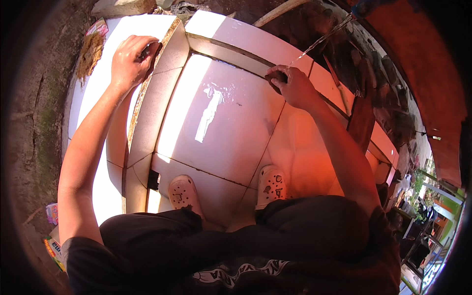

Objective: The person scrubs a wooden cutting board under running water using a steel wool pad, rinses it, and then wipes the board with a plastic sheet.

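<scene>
My left hand is curled at the rough edge of the white tiled ledge. A small dark wet object shows in its fingers, too shaded to name. On the right, my right hand grips a dark brown piece, perhaps half a shell, beside the tiled rim. A thin stream of water runs down from a blue spout to just behind the right knuckles. Between my hands, water glistens on the white floor tiles.
A brown fibrous scrubber and a pink packet lie on the ledge's far left. My clog-style shoes stand on the tiles near a square drain hole. A wooden board leans at the right. Stones are heaped beyond the rim.
</scene>
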### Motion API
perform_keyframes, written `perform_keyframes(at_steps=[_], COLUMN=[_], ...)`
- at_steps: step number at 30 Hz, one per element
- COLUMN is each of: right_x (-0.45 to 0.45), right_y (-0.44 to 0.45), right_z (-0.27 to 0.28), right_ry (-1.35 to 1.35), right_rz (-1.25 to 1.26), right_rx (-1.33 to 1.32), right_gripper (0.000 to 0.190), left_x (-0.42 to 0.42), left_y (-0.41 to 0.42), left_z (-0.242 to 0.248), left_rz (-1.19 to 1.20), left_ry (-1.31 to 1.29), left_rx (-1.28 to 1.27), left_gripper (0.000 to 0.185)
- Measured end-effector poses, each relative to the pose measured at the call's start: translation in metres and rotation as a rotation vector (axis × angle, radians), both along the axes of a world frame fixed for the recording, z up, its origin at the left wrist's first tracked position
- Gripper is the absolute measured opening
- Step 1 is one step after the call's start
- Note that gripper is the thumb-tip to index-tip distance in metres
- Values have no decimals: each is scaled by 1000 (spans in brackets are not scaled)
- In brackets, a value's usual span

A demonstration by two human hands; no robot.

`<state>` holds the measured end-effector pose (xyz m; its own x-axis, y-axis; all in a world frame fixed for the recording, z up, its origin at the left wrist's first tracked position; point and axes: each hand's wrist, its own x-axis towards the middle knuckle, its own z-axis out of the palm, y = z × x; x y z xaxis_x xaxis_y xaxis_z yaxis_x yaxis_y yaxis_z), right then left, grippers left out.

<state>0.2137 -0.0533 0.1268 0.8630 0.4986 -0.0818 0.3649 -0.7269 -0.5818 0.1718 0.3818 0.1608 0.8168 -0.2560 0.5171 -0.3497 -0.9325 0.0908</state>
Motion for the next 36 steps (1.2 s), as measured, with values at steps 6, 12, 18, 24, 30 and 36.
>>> perform_keyframes(at_steps=[6, 12, 18, 24, 30, 36], right_x=[-13, -9, -10, -14, -51, -67], right_y=[24, 33, 27, 10, 40, 43], right_z=[17, 21, 2, -33, 50, 70], right_ry=[139, 200, -76, 286, 315, 298], right_rz=[-193, -223, -221, -340, 44, 104], right_rx=[233, 31, 99, 275, 222, 488], right_gripper=[39, 62, 57, 16, 42, 53], left_x=[-2, -1, -5, -4, -32, -47], left_y=[-5, -4, -9, -11, -92, -145], left_z=[7, 8, 13, 17, 32, 42], left_rz=[-19, -39, -30, -136, -500, -503], left_ry=[-41, -31, -17, -33, 289, 418], left_rx=[-46, -48, -22, 100, 4, -155], left_gripper=[20, 26, 25, 29, 48, 23])
